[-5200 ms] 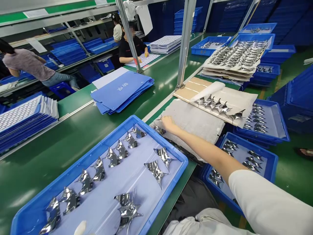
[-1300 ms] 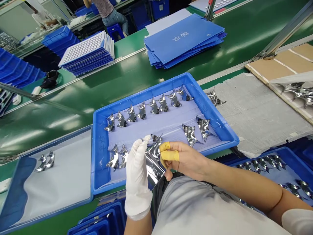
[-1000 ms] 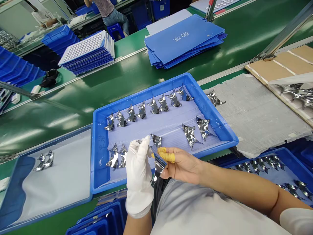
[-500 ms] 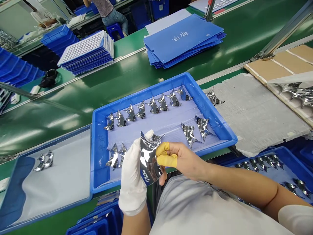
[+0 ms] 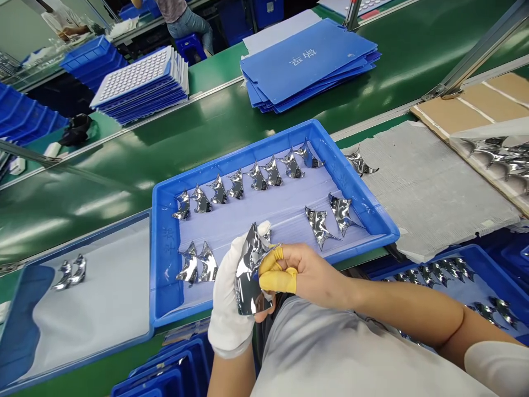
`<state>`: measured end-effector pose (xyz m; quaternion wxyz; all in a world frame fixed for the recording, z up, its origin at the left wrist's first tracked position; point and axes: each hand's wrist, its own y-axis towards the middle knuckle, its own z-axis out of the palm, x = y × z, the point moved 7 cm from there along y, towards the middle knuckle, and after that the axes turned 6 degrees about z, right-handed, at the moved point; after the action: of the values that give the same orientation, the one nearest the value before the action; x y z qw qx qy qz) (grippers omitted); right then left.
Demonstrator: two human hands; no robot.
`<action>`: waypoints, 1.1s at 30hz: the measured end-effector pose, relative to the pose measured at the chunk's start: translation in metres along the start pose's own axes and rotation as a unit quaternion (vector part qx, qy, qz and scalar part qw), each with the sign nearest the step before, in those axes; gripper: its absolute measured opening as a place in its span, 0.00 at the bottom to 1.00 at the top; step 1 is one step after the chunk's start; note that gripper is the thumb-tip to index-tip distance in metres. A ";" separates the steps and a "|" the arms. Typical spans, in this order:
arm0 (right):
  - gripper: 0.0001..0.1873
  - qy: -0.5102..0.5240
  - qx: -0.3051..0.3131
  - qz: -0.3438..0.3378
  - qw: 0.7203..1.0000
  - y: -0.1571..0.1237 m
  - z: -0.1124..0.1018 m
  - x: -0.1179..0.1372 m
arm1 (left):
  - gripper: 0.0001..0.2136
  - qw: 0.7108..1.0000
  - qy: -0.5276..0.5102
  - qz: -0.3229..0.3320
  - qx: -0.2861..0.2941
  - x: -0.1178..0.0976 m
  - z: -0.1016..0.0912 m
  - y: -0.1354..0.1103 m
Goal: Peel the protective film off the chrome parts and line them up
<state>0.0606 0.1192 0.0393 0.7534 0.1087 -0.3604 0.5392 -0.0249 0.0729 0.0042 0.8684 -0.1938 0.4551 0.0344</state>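
Observation:
My left hand [image 5: 229, 298], in a white glove, grips a curved, mirror-shiny chrome part [image 5: 248, 295] with pointed corners, held tilted above the near edge of a blue tray [image 5: 167, 303]. My right hand [image 5: 303, 273] wears yellow finger cots on thumb and forefinger. Those two fingers are closed on the right edge of the same part; its other fingers are partly hidden behind it. Similar chrome parts lie on the tray's pale liner: a far row [image 5: 235, 184], a pair [image 5: 198, 262] at the near left and another pair [image 5: 330, 218] at the right.
To the left, a lined tray [image 5: 95, 314] holds two chrome parts. Another chrome part [image 5: 361, 162] lies on a grey foam sheet [image 5: 417, 187]. Blue plastic sheets [image 5: 309, 60] are stacked across the green bench. A lower right tray [image 5: 450, 300] holds several parts. A person [image 5: 185, 25] sits beyond.
The chrome part has been turned in my left hand, so the lettering low on its face no longer reads. My right fingers stay at its edge. The view has shifted slightly.

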 end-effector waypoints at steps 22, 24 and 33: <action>0.05 -0.051 -0.042 -0.040 0.997 -0.003 -0.017 0.010 | 0.18 0.983 0.164 0.084 -0.023 -0.035 0.002 0.013; 0.05 -0.044 -0.017 -0.033 0.998 -0.003 -0.013 0.008 | 0.21 0.991 0.116 0.062 -0.018 -0.028 0.002 0.013; 0.14 0.030 -0.009 -0.006 0.999 -0.001 0.000 -0.002 | 0.28 0.993 -0.037 -0.104 0.045 0.015 0.009 0.015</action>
<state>0.0614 0.1171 0.0383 0.7681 0.0880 -0.3413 0.5346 -0.0127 0.0889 -0.0075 0.8915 -0.1989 0.4011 -0.0694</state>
